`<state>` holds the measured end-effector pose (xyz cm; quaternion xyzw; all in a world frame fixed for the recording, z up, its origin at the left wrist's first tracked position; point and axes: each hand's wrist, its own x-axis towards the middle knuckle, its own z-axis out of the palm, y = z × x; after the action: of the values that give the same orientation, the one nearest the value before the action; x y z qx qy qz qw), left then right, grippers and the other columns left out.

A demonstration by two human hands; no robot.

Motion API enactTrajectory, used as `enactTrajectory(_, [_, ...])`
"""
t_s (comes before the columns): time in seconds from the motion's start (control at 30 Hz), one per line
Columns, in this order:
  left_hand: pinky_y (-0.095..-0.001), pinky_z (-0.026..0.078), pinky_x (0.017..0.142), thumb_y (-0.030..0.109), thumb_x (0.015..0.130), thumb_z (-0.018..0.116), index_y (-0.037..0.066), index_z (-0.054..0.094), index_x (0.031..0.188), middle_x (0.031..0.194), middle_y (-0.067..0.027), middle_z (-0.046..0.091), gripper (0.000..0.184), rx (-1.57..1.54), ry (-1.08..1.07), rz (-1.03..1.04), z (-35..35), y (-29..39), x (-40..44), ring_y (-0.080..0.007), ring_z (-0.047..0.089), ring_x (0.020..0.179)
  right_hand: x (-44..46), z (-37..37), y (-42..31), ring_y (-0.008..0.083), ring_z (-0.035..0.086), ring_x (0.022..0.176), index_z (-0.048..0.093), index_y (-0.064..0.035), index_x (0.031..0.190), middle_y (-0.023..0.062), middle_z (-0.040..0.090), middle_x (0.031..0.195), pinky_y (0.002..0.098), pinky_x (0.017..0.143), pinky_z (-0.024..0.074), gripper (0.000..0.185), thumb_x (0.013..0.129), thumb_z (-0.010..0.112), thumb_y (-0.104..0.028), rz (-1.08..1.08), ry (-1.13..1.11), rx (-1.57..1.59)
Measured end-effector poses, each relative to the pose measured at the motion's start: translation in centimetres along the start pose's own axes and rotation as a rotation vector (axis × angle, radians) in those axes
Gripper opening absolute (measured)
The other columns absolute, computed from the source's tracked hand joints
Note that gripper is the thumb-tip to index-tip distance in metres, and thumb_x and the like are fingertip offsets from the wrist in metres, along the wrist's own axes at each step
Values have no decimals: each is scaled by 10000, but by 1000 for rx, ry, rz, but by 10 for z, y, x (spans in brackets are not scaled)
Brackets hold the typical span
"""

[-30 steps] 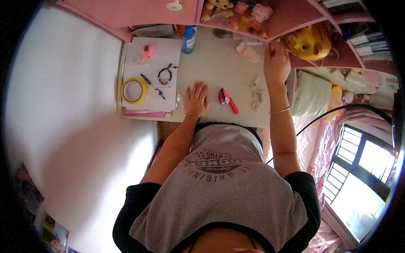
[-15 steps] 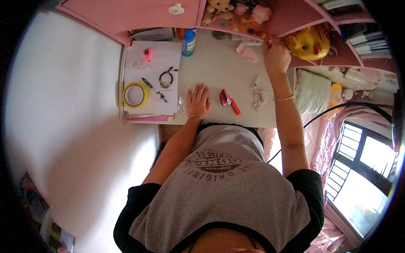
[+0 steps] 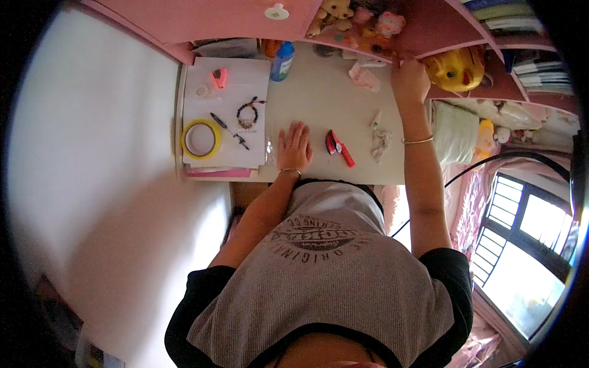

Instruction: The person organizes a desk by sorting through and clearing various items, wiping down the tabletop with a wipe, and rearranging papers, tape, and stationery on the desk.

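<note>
My left hand (image 3: 296,146) lies flat on the pale desktop (image 3: 313,98), fingers stretched out and holding nothing. To its right is a red and black tool (image 3: 338,148), perhaps a small cutter. Further right lies a crumpled whitish scrap (image 3: 381,145). My right hand (image 3: 410,80) reaches up to the edge of the pink shelf (image 3: 423,38), beside a golden mask-like face (image 3: 457,70). Its fingers are closed, and what they hold, if anything, is hidden. Near it on the desk is a crumpled pink tissue (image 3: 364,78).
On the left, white paper sheets (image 3: 208,110) carry yellow tape (image 3: 201,138), a pen (image 3: 229,130), a beaded bracelet (image 3: 247,115) and a pink clip-like item (image 3: 219,78). A blue bottle (image 3: 282,61) stands at the back. Toys (image 3: 334,12) sit on the shelf.
The whole desk has shifted slightly right in view as the camera turned. My left hand stays flat on the desk, and my right hand stays at the shelf edge.
</note>
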<state>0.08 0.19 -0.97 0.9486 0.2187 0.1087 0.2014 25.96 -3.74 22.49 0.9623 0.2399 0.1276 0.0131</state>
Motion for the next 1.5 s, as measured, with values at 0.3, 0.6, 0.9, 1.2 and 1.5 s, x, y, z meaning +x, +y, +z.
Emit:
enactTrajectory(0.3, [-511,153,1064,253,779,509,85,428,1275,1393,-60,328,530,-11,-23,-11,-3,2,1,-232,257,1317,5,2,1,373,629,741,634,-52,881,211,635,776,463,652,510,362,830,515,-390,58,-71,-7])
enactTrajectory(0.6, [-503,118,1076,256,767,521,89,416,1286,1404,-48,308,555,-31,-6,-15,0,2,0,-221,227,1330,-15,-18,2,342,622,700,631,-86,894,162,636,755,448,625,493,268,816,543,-327,64,36,127])
enactTrajectory(0.9, [-503,112,1075,262,796,501,94,398,1298,1410,-50,294,540,5,-49,6,2,2,-1,-232,208,1337,-87,1,36,354,609,781,618,-90,892,179,628,805,434,660,493,213,789,568,-270,189,-249,340])
enactTrajectory(1.2, [-508,138,1066,264,828,478,95,408,1290,1390,-72,332,497,132,-33,46,6,3,0,-248,227,1327,-195,100,86,347,610,805,621,-51,871,175,638,839,421,691,493,234,788,586,-267,337,-545,480])
enactTrajectory(1.5, [-476,231,1032,158,858,492,65,497,1169,1274,-134,448,324,-122,86,54,0,-4,-6,-304,380,1215,-168,160,101,347,502,989,570,2,962,214,518,1094,408,821,431,267,769,606,-178,217,-126,781])
